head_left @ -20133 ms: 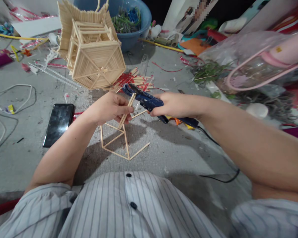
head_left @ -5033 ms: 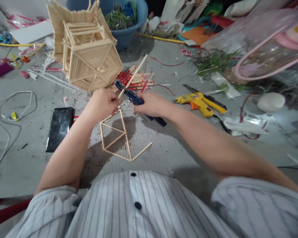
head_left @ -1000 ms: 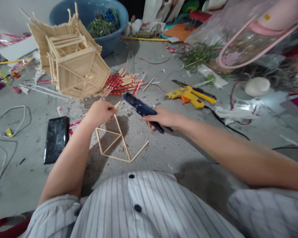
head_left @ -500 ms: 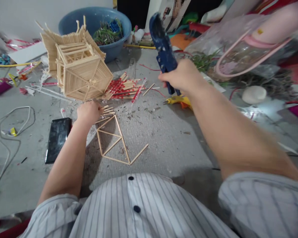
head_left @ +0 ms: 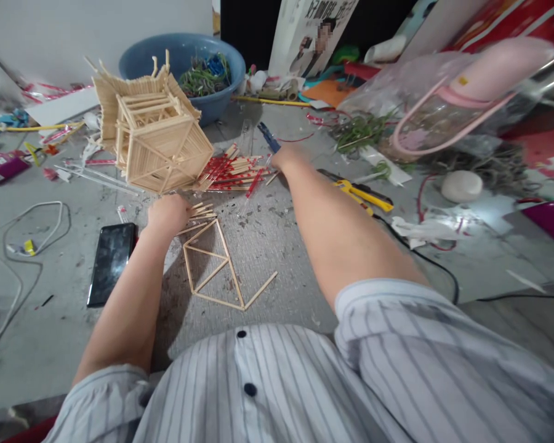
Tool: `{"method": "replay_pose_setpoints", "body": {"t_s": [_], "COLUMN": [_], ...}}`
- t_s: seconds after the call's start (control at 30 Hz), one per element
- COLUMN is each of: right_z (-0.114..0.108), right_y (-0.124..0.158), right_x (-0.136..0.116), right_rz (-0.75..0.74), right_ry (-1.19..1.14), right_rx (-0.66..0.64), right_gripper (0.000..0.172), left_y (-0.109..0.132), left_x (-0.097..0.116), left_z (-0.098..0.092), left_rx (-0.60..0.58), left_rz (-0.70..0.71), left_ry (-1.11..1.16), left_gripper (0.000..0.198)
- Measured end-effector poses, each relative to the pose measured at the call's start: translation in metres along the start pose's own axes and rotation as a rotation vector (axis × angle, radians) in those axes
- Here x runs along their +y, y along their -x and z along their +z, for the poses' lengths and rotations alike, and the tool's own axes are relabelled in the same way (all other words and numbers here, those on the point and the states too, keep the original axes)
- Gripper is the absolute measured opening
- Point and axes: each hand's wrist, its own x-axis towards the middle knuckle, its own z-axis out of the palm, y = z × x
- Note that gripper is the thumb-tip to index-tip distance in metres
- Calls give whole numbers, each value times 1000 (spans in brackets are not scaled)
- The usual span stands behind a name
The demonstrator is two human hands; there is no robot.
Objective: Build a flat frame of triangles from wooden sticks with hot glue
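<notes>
My left hand point(head_left: 168, 213) is closed, resting on the table, with a few thin wooden sticks point(head_left: 203, 211) poking out beside its fingers. Just below lies a flat frame of sticks point(head_left: 207, 271) joined into triangles, with one stick angled off its lower corner. My right hand point(head_left: 289, 159) reaches forward, blurred, its fingers partly hidden around the end of a dark blue hand tool point(head_left: 268, 136). Beside that hand is a pile of sticks with red wrappers point(head_left: 235, 170). Behind my left hand stands a model built of sticks point(head_left: 161, 144).
A blue basin point(head_left: 184, 46) holding green plants stands behind the model. A black phone point(head_left: 112, 264) lies left of my left forearm. Yellow-handled pliers point(head_left: 362, 195) lie right of my right forearm. Farther right are a pink bottle point(head_left: 466, 98) and a white lump point(head_left: 461, 186).
My right hand has come down and left with the dark blue tool, from raised above the table to beside the stick pile. The pliers now show more fully. My left hand stays put.
</notes>
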Motion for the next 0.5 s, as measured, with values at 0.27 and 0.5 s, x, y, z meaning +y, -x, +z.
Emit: {"method": "replay_pose_setpoints", "body": {"t_s": [0.27, 0.5], "right_z": [9, -16], "right_y": [6, 10], "right_x": [-7, 3], "right_rz": [35, -115], "right_ry": [-11, -236], "right_rx": [-38, 17], "right_gripper": [35, 30], "left_y": [7, 8], "left_x": [1, -6], "left_z": [-11, -15], "left_rx": [32, 222], "left_rz": [14, 128], "left_ry": [46, 327], "left_gripper": [39, 33]}}
